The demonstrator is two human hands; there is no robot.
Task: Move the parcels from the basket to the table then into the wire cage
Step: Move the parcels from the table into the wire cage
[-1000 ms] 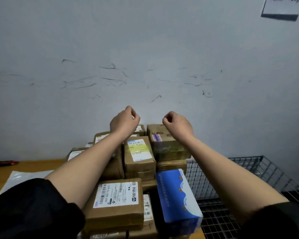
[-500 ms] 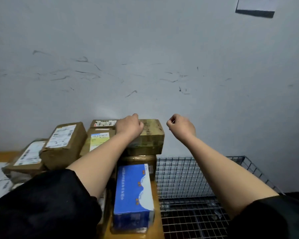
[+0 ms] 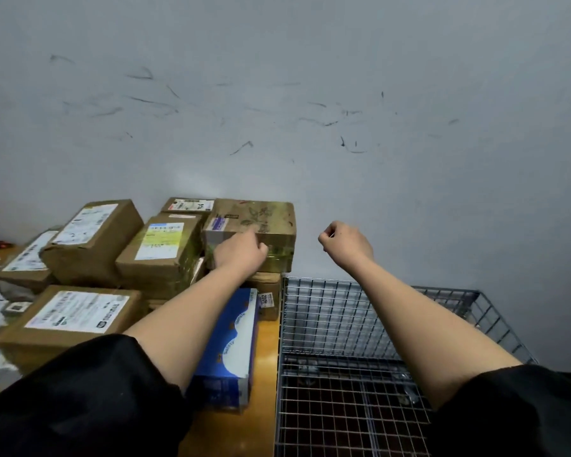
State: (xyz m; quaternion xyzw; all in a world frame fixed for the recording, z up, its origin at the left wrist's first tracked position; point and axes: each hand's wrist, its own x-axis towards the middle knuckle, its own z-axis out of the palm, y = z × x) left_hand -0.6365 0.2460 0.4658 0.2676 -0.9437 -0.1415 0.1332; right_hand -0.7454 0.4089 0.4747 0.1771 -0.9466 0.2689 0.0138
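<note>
Both fists curled, empty — left hand (image 3: 239, 253) before the top parcel (image 3: 261, 222) (right hand (image 3: 345, 244) apart)

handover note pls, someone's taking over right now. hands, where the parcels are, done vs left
Left hand: fingers curled, at the front face of the top taped box; whether it actually grips it cannot be told.
Right hand: fist, holding nothing, raised above the wire cage.
Parcels: all in view are piled on the table, including the blue box at the edge next to the cage.
Done: parcels are on the table; no basket in view.
Left: no parcel visible in the cage yet; move the whole pile in, top taped box probably first.
</note>
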